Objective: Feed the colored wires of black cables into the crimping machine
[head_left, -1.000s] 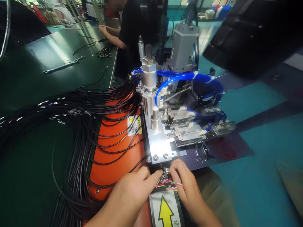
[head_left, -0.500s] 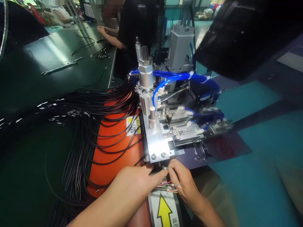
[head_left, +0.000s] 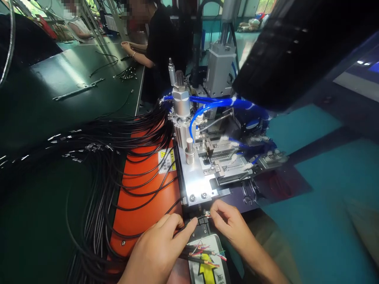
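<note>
Cut cable ends (head_left: 201,258), coloured conductors exposed, now lie lower on yellow-arrow label (head_left: 207,273), drawn back from pneumatic fixture (head_left: 195,179). Left hand (head_left: 156,248): grip curled, fingers (head_left: 189,228) over black wire (head_left: 185,228) running to fixture front. Right hand (head_left: 233,225): grip pressed together, fingertips (head_left: 213,211) pinching small metal terminal (head_left: 207,215) at fixture edge.

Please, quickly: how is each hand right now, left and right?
Left hand: closed, holding a black cable.
Right hand: fingers pinched on the cable end.
</note>
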Available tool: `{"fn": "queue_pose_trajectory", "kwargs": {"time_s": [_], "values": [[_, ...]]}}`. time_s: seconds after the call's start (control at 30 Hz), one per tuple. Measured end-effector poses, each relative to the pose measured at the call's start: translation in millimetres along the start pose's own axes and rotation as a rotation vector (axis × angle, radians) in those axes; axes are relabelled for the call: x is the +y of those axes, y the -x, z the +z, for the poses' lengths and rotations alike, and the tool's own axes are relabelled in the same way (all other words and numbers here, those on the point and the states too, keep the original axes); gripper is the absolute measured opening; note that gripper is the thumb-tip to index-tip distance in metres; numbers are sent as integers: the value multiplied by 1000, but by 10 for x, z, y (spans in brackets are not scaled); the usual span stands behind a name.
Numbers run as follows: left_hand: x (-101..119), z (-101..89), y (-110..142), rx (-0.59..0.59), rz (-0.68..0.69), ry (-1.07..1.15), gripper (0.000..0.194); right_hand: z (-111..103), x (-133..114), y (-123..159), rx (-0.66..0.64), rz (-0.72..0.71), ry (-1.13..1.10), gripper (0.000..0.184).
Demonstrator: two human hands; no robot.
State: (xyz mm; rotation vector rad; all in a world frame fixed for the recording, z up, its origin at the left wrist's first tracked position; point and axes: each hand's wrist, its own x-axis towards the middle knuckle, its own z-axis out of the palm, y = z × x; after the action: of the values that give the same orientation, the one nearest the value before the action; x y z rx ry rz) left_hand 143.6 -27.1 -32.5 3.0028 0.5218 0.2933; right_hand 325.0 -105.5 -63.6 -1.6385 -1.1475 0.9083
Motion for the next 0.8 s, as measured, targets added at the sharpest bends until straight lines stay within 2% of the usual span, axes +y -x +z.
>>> {"fn": "queue_pose_trajectory", "kwargs": {"time_s": [0.13,0.23,0.33,0.47,0.7,0.8], "values": [[-18,-26,73,-9,-78,157,36,55,20,42,46,51,-35,21],[-50,-67,61,16,-24,216,34,83,21,47,67,85,-61,22],[-92,-84,39,20,18,222,32,107,57,31,29,128,-198,22],[-119,-87,4,28,11,201,29,146,142,17,-15,152,-409,24],[-93,-109,-44,-50,21,129,31,121,96,30,50,139,-261,16],[-93,-86,-31,-43,14,129,32,81,65,39,17,208,-341,15]]}}
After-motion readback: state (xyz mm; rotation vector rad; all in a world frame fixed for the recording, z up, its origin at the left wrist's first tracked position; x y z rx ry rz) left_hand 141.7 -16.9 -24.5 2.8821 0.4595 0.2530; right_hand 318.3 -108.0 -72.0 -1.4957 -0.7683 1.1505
